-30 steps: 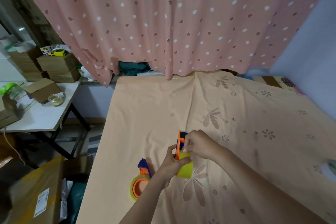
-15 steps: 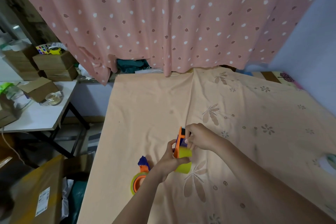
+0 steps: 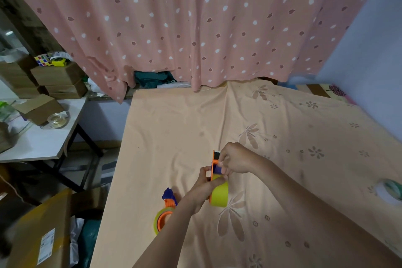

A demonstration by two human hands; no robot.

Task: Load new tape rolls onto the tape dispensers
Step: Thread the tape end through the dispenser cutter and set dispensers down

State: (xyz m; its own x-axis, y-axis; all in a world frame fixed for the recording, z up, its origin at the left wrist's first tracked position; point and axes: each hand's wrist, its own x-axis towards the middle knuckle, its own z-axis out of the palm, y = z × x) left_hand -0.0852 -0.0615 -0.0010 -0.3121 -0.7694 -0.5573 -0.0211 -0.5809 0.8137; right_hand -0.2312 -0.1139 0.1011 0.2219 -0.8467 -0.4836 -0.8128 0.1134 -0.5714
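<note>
An orange tape dispenser [image 3: 215, 162] with a yellow tape roll [image 3: 219, 195] on it stands upright on the peach sheet. My left hand [image 3: 203, 189] grips its body and roll from the left. At the dispenser's upper part my right hand [image 3: 233, 160] pinches something, probably the tape end, though its fingers hide it. A second orange and blue dispenser [image 3: 166, 211] with a yellow roll lies flat to the left, partly behind my left forearm.
The peach sheet [image 3: 174, 132] covers the work surface; its left edge drops to the floor. A white tape roll [image 3: 389, 191] lies at the far right. To the left stand a white side table [image 3: 37, 143] and cardboard boxes [image 3: 39, 230]. A pink curtain [image 3: 195, 24] hangs behind.
Both hands stay on the dispenser in much the same grip. The view has shifted slightly, and my right fingers have slid a little lower on the dispenser's top.
</note>
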